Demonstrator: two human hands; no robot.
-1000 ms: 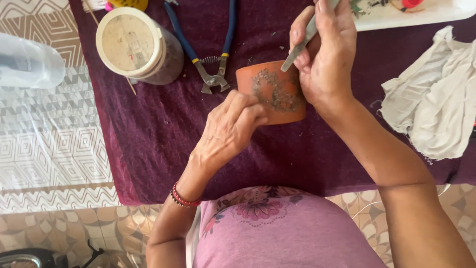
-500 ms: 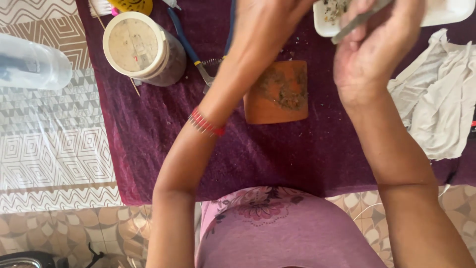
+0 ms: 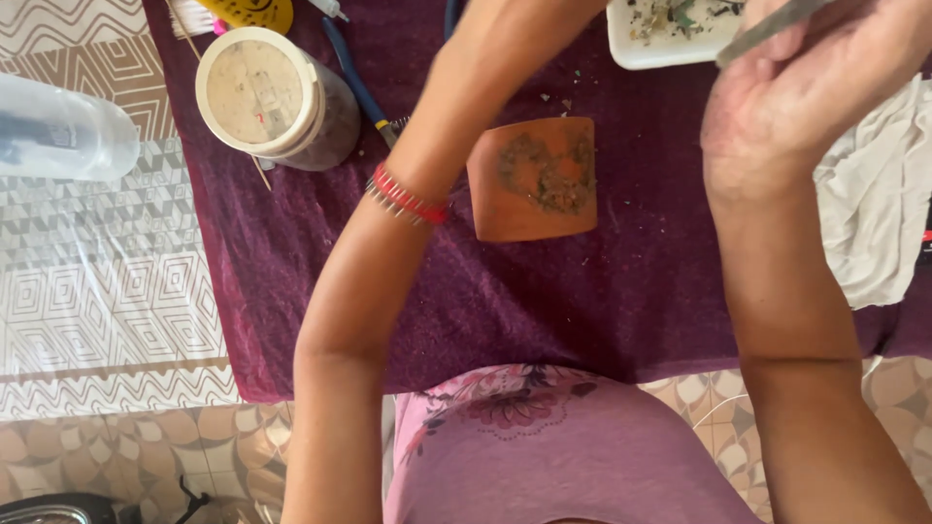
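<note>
A dark purple cloth point(image 3: 544, 301) covers the worktop, and beyond its left edge a clear-wrapped sheet with a grey geometric pattern point(image 3: 97, 291) shows. Below the near edge the floor is patterned tile point(image 3: 146, 466) in beige and brown. Near the middle of the cloth lies an orange clay piece point(image 3: 534, 180), its top smeared with a greenish-grey crust. Toward the far left corner stands a round jar with a cream lid point(image 3: 262, 92), shut, so its contents are hidden; blue-handled pliers point(image 3: 359, 82) lie just beside it. A clear plastic bottle point(image 3: 58, 131) lies on its side off the cloth's left edge. At the far edge a white tray point(image 3: 670, 39) holds bits of green and dark debris. A crumpled white rag point(image 3: 874, 213) rests by the right edge.

The right hand point(image 3: 806, 97) is raised over the far right of the cloth, fingers closed on a thin metal tool point(image 3: 767, 29). The left arm, with a red bracelet point(image 3: 408, 199), reaches past the far edge; its hand is out of sight.
</note>
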